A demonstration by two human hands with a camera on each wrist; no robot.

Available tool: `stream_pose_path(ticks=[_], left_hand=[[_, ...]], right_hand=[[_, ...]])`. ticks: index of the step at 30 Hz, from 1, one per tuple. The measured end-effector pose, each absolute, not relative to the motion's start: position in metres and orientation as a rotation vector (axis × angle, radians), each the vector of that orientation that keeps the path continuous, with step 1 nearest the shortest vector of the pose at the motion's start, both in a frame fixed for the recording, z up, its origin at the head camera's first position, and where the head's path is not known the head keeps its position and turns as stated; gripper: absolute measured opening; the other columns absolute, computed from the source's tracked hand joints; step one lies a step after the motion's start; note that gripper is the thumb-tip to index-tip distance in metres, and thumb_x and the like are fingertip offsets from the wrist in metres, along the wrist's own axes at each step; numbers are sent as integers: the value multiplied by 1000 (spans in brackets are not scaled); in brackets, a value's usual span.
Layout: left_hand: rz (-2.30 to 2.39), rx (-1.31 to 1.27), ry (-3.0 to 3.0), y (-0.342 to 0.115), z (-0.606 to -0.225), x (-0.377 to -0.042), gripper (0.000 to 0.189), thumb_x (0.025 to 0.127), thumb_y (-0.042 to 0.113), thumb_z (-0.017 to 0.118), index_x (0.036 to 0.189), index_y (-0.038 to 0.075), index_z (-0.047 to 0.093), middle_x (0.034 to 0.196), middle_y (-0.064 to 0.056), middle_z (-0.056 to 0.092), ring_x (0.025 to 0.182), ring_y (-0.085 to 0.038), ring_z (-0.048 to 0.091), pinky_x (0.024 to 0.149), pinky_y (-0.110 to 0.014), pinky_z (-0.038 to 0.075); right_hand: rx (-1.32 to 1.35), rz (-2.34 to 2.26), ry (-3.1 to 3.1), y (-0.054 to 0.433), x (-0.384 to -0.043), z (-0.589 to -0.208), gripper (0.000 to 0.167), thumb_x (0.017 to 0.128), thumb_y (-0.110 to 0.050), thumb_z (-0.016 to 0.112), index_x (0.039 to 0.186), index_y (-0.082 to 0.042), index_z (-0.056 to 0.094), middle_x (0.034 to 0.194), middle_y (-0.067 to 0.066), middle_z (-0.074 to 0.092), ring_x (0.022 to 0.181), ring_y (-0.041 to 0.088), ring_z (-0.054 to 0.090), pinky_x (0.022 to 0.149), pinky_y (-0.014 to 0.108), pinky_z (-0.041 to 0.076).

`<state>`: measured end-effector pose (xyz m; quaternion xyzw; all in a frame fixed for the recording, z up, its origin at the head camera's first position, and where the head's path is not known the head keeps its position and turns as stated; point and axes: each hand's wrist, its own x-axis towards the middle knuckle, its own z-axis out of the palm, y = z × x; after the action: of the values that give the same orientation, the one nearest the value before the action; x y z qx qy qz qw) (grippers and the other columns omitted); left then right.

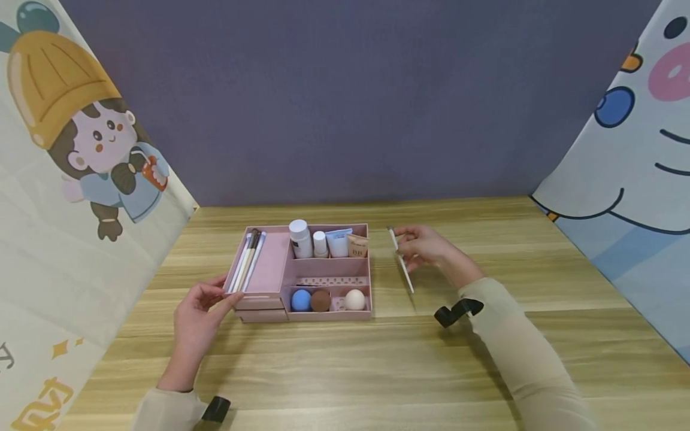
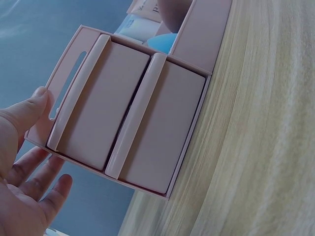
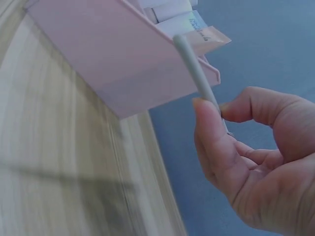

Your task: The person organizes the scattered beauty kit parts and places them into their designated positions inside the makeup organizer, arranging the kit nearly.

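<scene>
My right hand (image 1: 426,246) pinches a slim brush with a pale handle (image 1: 405,272) between thumb and fingers, just right of a pink makeup organizer (image 1: 274,257). In the right wrist view the handle (image 3: 194,66) points up toward the organizer's side wall, its small bristle end mostly hidden by the fingers. My left hand (image 1: 196,311) holds the organizer's front left corner, thumb near the slotted panel (image 2: 61,81) above two drawers (image 2: 101,105). Several brushes (image 1: 248,257) lie side by side on the organizer's flat left top.
The organizer's back compartment has a white bottle (image 1: 300,239), a smaller white bottle (image 1: 320,244), a blue-white tube (image 1: 339,244) and a beige tube (image 1: 357,246). Blue (image 1: 300,301), brown (image 1: 320,301) and cream (image 1: 354,300) round sponges sit in front. A dark wall (image 1: 350,108) stands behind the wooden table (image 1: 377,371).
</scene>
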<state>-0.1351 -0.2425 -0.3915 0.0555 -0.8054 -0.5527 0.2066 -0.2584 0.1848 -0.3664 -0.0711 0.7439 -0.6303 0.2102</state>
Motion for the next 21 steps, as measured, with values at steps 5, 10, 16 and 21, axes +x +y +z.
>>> stream_pose_path(ticks=[5, 10, 16, 21], left_hand=[[-1513, 139, -2248, -243, -393, -136, 26, 80, -6, 79, 90, -7, 56, 117, -4, 69, 87, 9, 61, 79, -10, 51], [-1520, 156, -2250, -243, -392, -135, 26, 80, -5, 80, 91, -7, 57, 114, 3, 68, 86, 9, 61, 79, -10, 51], [-1523, 154, -2253, -243, -391, -135, 27, 81, -3, 80, 92, -8, 57, 120, -9, 68, 86, 9, 61, 79, -9, 51], [-1523, 168, -2263, -243, -391, -134, 26, 81, -2, 80, 92, -6, 57, 112, 11, 67, 86, 8, 61, 79, -10, 51]], right_hand=[[-185, -1777, 2060, 177, -261, -361, 62, 88, 11, 51, 146, 12, 28, 94, 11, 54, 59, 13, 58, 52, 25, 58], [-205, -1800, 2058, 169, -265, -354, 62, 90, 10, 51, 147, 12, 28, 96, 11, 56, 61, 14, 59, 53, 24, 58], [-237, -1853, 2027, 155, -268, -345, 62, 91, 11, 52, 147, 12, 28, 102, 14, 55, 63, 15, 60, 54, 25, 59], [-255, -1896, 1994, 146, -271, -337, 60, 92, 12, 50, 148, 12, 27, 106, 20, 51, 62, 15, 59, 54, 27, 59]])
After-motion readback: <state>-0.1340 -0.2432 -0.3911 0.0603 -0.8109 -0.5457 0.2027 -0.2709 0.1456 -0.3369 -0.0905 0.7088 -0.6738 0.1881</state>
